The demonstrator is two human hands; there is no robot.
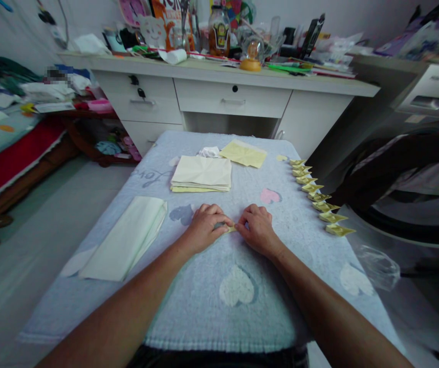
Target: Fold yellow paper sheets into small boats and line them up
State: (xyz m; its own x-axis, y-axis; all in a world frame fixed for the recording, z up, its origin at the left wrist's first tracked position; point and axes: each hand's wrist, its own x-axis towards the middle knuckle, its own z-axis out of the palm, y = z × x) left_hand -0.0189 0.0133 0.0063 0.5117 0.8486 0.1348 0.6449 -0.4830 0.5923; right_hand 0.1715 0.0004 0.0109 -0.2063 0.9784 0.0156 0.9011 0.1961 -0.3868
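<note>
At the cloth-covered bench's (pixel 196 312) middle: small folded yellow paper (pixel 231 229), between left hand (pixel 209 225) and right hand (pixel 257 226).
Fingers (pixel 225 220): both hands pinching the paper, one at each end.
Beyond the hands: stack of pale sheets (pixel 202 173).
Right edge: row of folded yellow paper shapes (pixel 318 197).

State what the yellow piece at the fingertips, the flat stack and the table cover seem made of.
Yellow piece: possibly matte paper; thin, though mostly hidden.
Flat stack: likely matte paper, from layered sheets and faint creases.
Table cover: apparently soft, fuzzy fabric with visible nap.
</note>
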